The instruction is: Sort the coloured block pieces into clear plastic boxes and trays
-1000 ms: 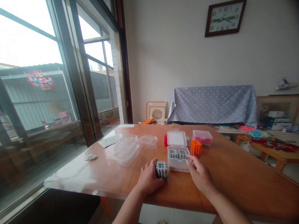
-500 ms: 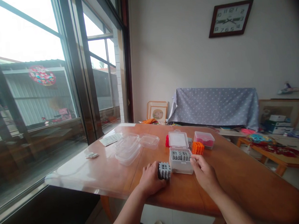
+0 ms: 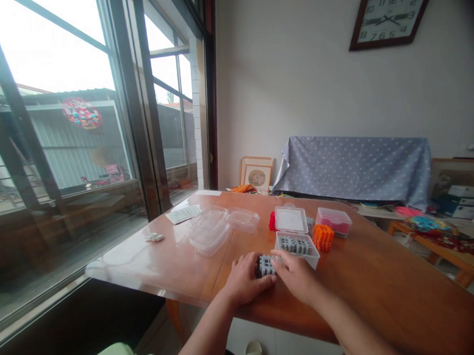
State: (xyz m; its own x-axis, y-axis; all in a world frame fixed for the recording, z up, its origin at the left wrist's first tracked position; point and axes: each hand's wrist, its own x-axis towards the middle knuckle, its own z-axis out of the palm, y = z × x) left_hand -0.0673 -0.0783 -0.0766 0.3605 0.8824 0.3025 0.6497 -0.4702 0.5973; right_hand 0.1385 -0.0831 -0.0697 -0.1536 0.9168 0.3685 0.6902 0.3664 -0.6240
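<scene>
My left hand [image 3: 244, 280] is closed around a stack of grey lattice-shaped plastic pieces [image 3: 265, 266] near the table's front edge. Against the right end of that same stack, my right hand [image 3: 297, 276] has its thumb and fingers closed; its fingertips are partly hidden. Just behind my right hand stands a clear plastic box [image 3: 314, 255] with its lid [image 3: 290, 220] raised at the back. More grey lattice pieces [image 3: 294, 245] sit inside it. An orange stack of similar pieces [image 3: 323, 237] is to the right of the box.
Clear plastic containers [image 3: 209, 229] lie left of centre on the wooden table [image 3: 369, 276]. A lidded box with pink contents [image 3: 333, 223] stands at the back right, and red pieces [image 3: 272, 221] show behind the raised lid. A printed sheet [image 3: 182, 215] and a small white packet [image 3: 154, 237] lie at left.
My right hand has left the clear box's front right corner and moved left onto the grey stack. My left hand still holds the stack. The camera view has shifted slightly.
</scene>
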